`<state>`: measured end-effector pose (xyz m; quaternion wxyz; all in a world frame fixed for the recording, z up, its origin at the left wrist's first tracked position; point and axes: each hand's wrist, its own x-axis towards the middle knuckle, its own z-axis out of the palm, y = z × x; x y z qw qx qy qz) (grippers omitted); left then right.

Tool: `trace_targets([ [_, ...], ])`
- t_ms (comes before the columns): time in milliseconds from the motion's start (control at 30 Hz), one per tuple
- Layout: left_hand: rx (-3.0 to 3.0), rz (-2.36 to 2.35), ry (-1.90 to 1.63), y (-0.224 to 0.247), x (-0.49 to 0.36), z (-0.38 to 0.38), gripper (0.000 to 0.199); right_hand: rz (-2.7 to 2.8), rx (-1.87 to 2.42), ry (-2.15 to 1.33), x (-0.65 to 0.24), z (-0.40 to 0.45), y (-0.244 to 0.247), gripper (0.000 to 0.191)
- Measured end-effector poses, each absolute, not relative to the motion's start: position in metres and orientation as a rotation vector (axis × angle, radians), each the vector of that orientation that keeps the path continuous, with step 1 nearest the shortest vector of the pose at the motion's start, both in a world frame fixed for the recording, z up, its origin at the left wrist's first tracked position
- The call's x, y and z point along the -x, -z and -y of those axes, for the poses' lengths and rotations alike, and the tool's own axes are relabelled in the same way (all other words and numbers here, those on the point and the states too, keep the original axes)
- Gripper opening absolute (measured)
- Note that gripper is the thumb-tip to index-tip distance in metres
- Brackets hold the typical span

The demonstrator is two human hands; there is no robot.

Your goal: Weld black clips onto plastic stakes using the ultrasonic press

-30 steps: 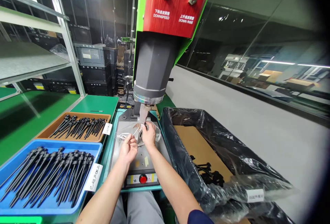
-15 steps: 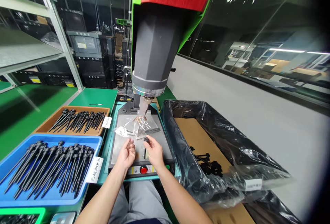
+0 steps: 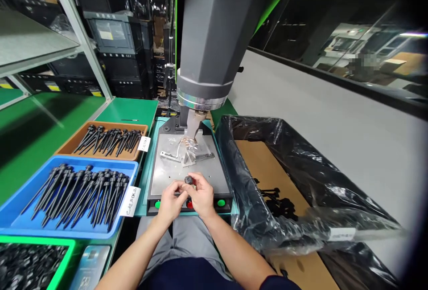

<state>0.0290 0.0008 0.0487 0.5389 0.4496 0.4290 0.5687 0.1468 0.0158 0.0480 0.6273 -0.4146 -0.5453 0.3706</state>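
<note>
My right hand [image 3: 202, 194] grips a black plastic spike with a round, knobbed head [image 3: 189, 179], held in front of the machine's metal base plate [image 3: 160, 178]. The head points up between thumb and fingers, while the shaft is mostly hidden. My left hand [image 3: 172, 201] is closed in a pinch, its fingertips meeting the right hand just below the head. What those left fingers hold is hidden. Beyond both hands, a fixture with clear plastic film [image 3: 187, 152] sits beneath the press's metal horn [image 3: 194, 123].
Green buttons [image 3: 221, 202] and a partly covered red one line the base's front. At left stand a blue tray [image 3: 133, 169] and a brown tray [image 3: 100, 155] of black spikes, plus a green-rimmed bin [image 3: 71, 254] of black parts. A film-lined box [image 3: 301, 169] stands at right.
My left hand has moved in to meet the right. The spike, upright with its shaft showing before, now shows mainly its head. The view has tilted downward.
</note>
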Motion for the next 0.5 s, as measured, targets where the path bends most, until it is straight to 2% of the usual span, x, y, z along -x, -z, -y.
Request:
trace_targets([
  [167, -0.958, -1.091, -1.326, -0.056, -0.001, 0.023, 0.012, 1.206, 0.860, -1.174, -0.151, -0.011, -0.047, 0.056],
  [267, -0.939, -1.254, -1.368, -0.070, 0.043, 0.042, 0.009, 1.219, 0.915, -1.275, -0.160, -0.011, -0.039, 0.050],
  [367, -1.116, -1.608, -1.375, -0.089, 0.108, 0.054, 0.014, 1.240, 0.963, -1.378, -0.163, -0.010, -0.028, 0.043],
  [500, -1.308, -2.190, -1.101, -0.106, 0.212, 0.049, 0.026, 1.251, 0.965, -1.459, -0.159, -0.005, -0.024, 0.042],
])
